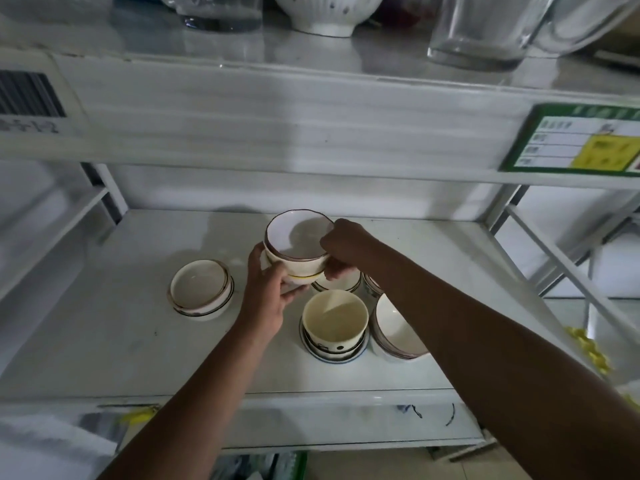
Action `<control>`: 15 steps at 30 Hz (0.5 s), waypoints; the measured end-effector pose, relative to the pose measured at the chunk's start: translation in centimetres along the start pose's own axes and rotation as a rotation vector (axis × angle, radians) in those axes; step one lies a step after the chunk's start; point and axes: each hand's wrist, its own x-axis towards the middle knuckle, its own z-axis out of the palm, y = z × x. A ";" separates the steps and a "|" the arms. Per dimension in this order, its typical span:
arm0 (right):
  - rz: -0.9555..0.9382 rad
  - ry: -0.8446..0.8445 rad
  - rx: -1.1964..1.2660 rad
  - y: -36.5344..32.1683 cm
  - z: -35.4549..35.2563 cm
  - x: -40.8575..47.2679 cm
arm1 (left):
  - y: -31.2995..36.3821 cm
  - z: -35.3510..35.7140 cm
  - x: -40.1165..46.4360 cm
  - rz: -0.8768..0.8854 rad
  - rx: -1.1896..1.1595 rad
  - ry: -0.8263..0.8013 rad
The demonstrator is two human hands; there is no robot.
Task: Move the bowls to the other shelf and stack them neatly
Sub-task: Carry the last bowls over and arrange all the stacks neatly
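Both hands hold a small stack of white bowls (294,239) above the white shelf (104,341); the top bowl has a brown rim and a yellow-edged one sits beneath it. My left hand (268,289) grips the stack's left side and bottom. My right hand (341,249) pinches its right rim. Under and behind the stack lies another bowl (341,284), partly hidden. On the left of the shelf stands a low stack of shallow bowls (201,289). A cream cup-shaped bowl (334,318) rests in a blue-rimmed dish at centre, with a tilted stack of white bowls (394,332) on its right.
An upper shelf (311,126) overhangs close above, carrying glass jars (481,29) and a ribbed white bowl (329,12). A green and yellow price tag (581,140) hangs on its front edge. Slanted metal braces (554,258) stand at the right, and yellow objects (588,348) lie beyond the shelf's right end.
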 end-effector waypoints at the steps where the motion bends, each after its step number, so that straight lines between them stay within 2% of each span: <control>1: -0.041 0.004 -0.037 0.1 -0.1 0.2 | 0.1 0.1 0.0 0.004 0.012 -0.017; 15: -0.138 0.039 0.104 2.9 -2.6 0.8 | 0.4 2.3 0.3 -0.031 0.060 -0.069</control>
